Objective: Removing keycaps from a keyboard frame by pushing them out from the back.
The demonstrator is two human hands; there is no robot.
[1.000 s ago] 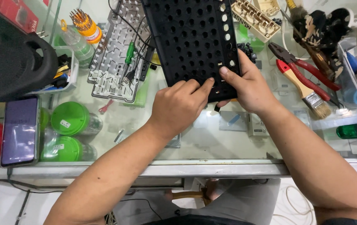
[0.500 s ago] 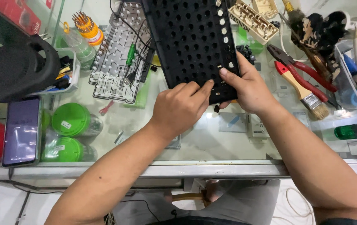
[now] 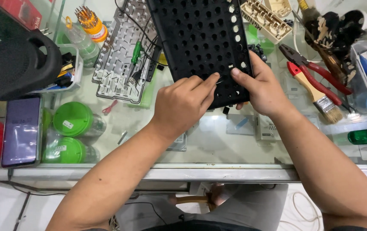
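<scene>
Both hands gripped a perforated black panel above the bench (image 3: pixel 217 145).
Left hand (image 3: pixel 182 105) and right hand (image 3: pixel 262 87) had fingers clamped on the black panel (image 3: pixel 200 38); red pliers (image 3: pixel 316 72) lay near.

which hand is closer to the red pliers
Right. The right hand grips the black perforated panel just left of the red pliers; the left hand sits farther left.

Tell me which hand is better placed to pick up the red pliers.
The right hand, probably. The red pliers lie just beside it on the glass table. The left hand rests on the black perforated panel, farther away.
</scene>
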